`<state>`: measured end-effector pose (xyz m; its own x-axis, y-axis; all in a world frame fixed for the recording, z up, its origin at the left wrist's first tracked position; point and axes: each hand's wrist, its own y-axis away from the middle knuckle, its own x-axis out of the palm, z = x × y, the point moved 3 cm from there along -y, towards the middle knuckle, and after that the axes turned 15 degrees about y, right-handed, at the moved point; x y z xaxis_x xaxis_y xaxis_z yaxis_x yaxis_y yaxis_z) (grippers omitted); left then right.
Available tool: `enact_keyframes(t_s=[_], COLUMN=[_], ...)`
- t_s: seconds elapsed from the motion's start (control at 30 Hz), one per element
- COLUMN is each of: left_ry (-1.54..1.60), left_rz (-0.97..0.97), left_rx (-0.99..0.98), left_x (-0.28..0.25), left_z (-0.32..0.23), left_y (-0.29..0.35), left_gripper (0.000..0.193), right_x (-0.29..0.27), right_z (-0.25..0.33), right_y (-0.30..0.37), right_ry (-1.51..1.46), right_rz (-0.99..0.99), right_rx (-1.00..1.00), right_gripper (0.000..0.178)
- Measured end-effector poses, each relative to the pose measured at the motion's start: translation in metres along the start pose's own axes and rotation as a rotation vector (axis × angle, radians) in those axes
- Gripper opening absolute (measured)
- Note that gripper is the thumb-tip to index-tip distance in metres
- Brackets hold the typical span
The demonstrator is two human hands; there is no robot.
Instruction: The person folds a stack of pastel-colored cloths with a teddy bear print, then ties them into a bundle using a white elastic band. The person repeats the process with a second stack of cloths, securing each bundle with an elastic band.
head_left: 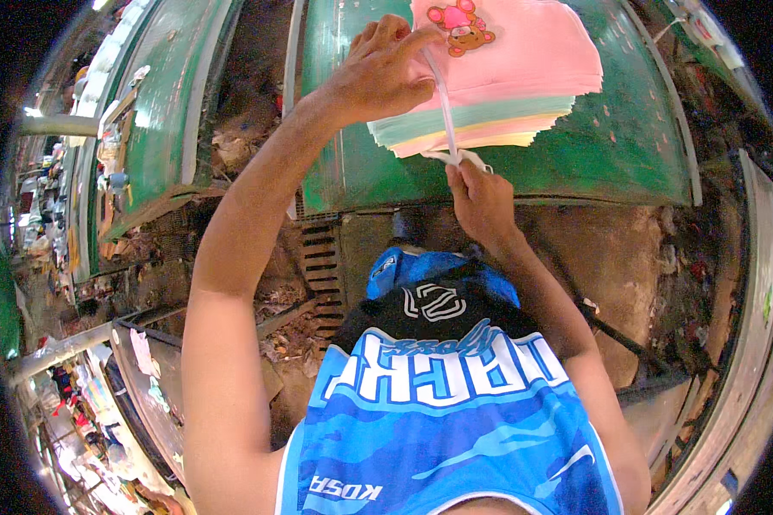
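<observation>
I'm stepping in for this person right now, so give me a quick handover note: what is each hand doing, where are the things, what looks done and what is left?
Left hand: fingers pinch the upper end of a white strip, resting on the stack of fabric pieces.
Right hand: grips the strip's lower end at the stack's near edge, pulling it taut.
Things: the stack, pink on top with a bear print, green and yellow layers beneath, lies on the green table.
Done: strip is laid over the stack's near left corner.
Left: no finished knot shows; the tying looks incomplete. Whether the strip passes under the stack cannot be told.
</observation>
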<state>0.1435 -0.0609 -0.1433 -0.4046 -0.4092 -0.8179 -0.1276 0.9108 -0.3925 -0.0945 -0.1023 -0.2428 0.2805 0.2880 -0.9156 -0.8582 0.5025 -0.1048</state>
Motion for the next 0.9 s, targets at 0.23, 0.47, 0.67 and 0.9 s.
enact_keyframes(t_s=[0.23,0.47,0.67,0.9], left_ry=[0.02,0.215,0.236,0.307], left_rz=[-0.064,-0.272,-0.284,-0.399], left_rx=[0.026,0.21,0.093,0.133], left_x=[0.016,0.054,0.068,0.081], left_z=[-0.059,-0.13,-0.133,-0.166], left_y=[0.017,0.018,0.007,0.0], left_gripper=[0.066,0.077,0.072,0.059], right_x=[-0.193,-0.268,-0.242,-0.228], right_z=[0.03,0.009,-0.027,0.025], right_y=[0.007,-0.077,-0.187,-0.259], right_ry=[-0.546,-1.073,-1.201,-1.248], right_rz=[-0.064,0.138,0.109,0.237], right_rx=[0.075,-0.122,0.104,0.283], right_gripper=[0.039,0.038,0.033,0.033])
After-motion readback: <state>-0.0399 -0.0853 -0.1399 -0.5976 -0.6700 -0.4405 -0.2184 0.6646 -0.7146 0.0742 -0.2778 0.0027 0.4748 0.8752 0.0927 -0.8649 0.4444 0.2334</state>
